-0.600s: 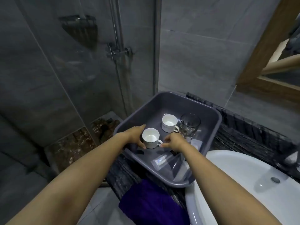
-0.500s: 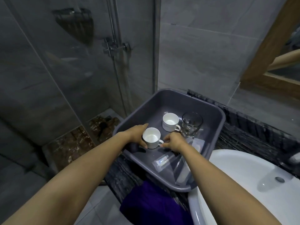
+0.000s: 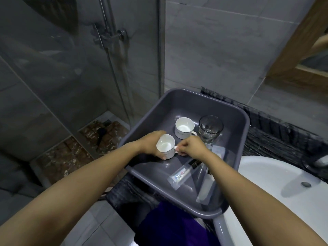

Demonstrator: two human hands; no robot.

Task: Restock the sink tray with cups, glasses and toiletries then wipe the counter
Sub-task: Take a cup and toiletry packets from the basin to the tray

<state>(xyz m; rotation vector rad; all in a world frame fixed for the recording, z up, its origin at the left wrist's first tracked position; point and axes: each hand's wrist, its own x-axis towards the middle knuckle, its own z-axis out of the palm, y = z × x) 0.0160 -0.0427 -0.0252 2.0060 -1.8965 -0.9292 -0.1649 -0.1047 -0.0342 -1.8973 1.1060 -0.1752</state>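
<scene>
A grey plastic tray (image 3: 186, 102) sits on the dark counter beside the sink. Inside it, my left hand (image 3: 150, 143) wraps around the near white cup (image 3: 166, 145), which tilts toward me. My right hand (image 3: 191, 146) pinches that cup's handle. A second white cup (image 3: 183, 127) stands upright behind it, with a clear glass (image 3: 210, 127) to its right. Clear toiletry packets (image 3: 182, 174) lie in the tray's near corner, partly under my right forearm.
A white sink basin (image 3: 276, 183) lies to the right of the tray. A purple cloth (image 3: 174, 226) hangs below the counter edge. A glass shower screen (image 3: 71, 68) stands at left, and a wood-framed mirror (image 3: 298, 50) hangs at upper right.
The near cup has tipped toward me, and my left hand now wraps it from the side. My right hand stays on the handle. The view has shifted slightly downward.
</scene>
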